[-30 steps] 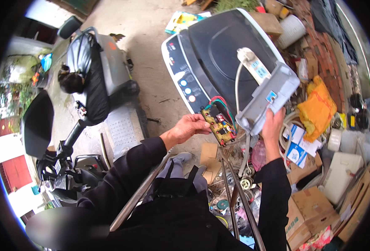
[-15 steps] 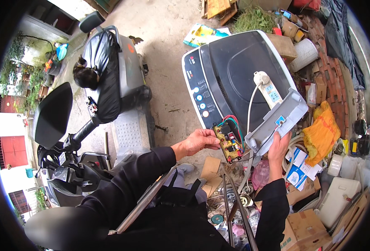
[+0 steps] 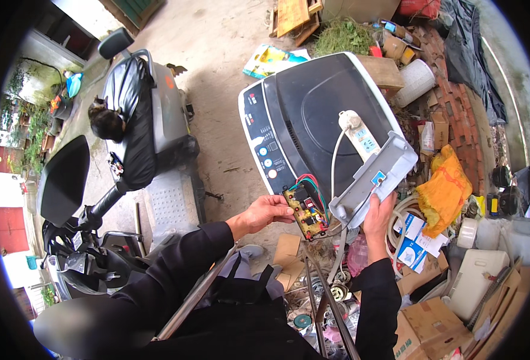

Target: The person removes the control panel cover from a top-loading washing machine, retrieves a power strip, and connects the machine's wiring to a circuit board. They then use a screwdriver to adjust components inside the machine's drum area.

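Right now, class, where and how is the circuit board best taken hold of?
Probably pinch the circuit board by its left edge, coming from the left, as the left hand does. The board looks thin and flat, parts crowd its visible face, and coloured wires loop off its upper right side.

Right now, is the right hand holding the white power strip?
No, the right hand holds the grey plastic cover, while the white power strip lies on the dark washing-machine lid.
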Tool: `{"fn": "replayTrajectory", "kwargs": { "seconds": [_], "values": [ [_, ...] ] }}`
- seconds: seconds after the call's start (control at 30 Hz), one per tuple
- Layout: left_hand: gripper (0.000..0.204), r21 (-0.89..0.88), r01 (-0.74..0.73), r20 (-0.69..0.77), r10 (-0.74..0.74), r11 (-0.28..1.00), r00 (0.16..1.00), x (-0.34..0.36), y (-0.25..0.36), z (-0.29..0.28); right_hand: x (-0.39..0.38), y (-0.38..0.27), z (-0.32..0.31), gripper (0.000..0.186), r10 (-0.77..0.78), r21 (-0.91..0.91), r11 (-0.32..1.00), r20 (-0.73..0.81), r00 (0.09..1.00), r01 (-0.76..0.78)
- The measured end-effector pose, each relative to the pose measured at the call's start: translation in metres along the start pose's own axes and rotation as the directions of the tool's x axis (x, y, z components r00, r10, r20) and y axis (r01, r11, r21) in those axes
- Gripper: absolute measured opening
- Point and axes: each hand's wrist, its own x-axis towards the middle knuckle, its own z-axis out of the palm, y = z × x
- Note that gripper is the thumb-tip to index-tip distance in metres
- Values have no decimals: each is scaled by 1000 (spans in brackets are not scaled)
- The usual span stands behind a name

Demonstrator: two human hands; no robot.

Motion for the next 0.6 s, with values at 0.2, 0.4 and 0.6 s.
{"fn": "replayTrajectory", "kwargs": {
  "seconds": [0.2, 0.4, 0.6],
  "values": [
    [14, -3, 1, -14, -1, 1000, 1000, -3, 5, 6, 0, -5, -2, 36, -13, -4, 1000, 20, 1000, 13],
    [15, -3, 7, -7, -7, 1000, 1000, -3, 3, 4, 1, -2, 1, 35, -29, 6, 1000, 2, 1000, 29],
    [14, -4, 3, -11, -3, 1000, 1000, -3, 5, 5, 0, -4, 1, 33, 36, 17, 999, -6, 999, -36]
  ]
}}
